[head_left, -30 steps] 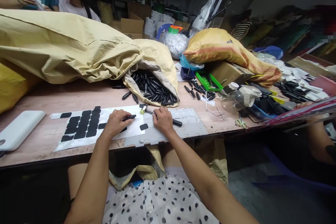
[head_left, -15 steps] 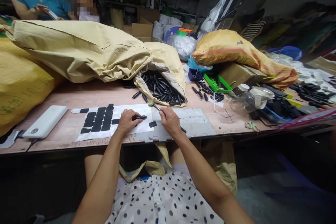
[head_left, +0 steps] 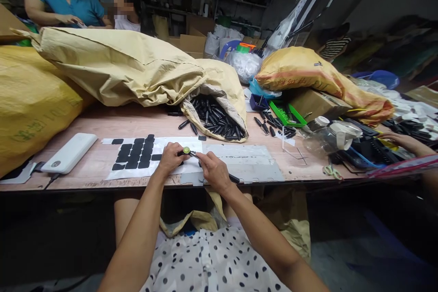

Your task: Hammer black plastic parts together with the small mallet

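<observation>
Black piece (head_left: 180, 153) sits pinched in the left hand (head_left: 169, 159) over the white sheet (head_left: 162, 140) — a loose pinch, or a skewed yellow-headed tool (head_left: 186, 150) clamped in the right hand (head_left: 216, 172), could make it slip.

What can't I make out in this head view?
Head view: part of the slim black piece in the left hand, behind fingers and the green-headed tool.
Head view: the tool's middle, under the right hand.
Head view: depths of the pale tan sack, behind its cloth.
Head view: end of the yellow sack, past the left edge.
</observation>
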A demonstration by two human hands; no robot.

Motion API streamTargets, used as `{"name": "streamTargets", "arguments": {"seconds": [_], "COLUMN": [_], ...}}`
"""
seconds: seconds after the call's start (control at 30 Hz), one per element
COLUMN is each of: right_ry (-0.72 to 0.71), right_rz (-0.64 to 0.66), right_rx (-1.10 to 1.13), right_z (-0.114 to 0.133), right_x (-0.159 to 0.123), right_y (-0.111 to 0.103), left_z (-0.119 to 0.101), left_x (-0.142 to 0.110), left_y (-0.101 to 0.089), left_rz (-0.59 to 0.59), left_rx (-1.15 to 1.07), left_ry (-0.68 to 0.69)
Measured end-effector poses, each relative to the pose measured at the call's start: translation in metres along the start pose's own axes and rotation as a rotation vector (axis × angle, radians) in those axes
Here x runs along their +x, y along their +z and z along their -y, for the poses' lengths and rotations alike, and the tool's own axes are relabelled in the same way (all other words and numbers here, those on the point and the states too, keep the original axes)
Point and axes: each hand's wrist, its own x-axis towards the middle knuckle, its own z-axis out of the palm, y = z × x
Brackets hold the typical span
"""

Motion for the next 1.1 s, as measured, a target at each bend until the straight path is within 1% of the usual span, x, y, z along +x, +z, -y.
{"name": "streamTargets", "arguments": {"seconds": [0.07,0.2,0.33,0.4,0.5,0.57,0.7,0.83,1.0,1.1], "right_ry": [0.010,0.031,0.036,0.047,0.079,0.113,0.171,0.174,0.175,0.187], "right_rz": [-0.020,-0.102,-0.080,-0.088,-0.146,-0.162,-0.094,-0.046,-0.042,-0.038], "right_rx": [0.004,0.057,0.074,0.090,0.105,0.083,-0.021,-0.110,-0.146,-0.156], "right_z": [-0.002,-0.008,-0.012,-0.014,-0.022,-0.030,-0.051,-0.064,-0.064,-0.061], "right_x": [0.000,-0.003,-0.008,-0.007,-0.001,0.008,0.025,0.029,0.025,0.026], "right_y": [-0.001,-0.002,0.001,0.002,0.001,0.000,0.002,0.009,0.014,0.014], "left_z": [0.002,0.006,0.008,0.008,0.007,0.005,0.002,0.001,0.002,-0.001], "left_x": [0.000,0.001,0.002,0.002,0.001,0.001,0.000,-0.002,-0.002,-0.001], "left_y": [0.001,0.004,0.006,0.006,0.007,0.006,0.005,0.004,0.005,0.002], "left_rz": [-0.011,-0.032,-0.051,-0.053,-0.059,-0.061,-0.061,-0.060,-0.060,-0.080], "left_rx": [-0.001,-0.005,0.007,0.018,0.047,0.074,0.110,0.112,0.124,0.107], "left_ry": [0.012,0.044,0.051,0.048,0.046,0.048,0.048,0.052,0.058,0.084]}}
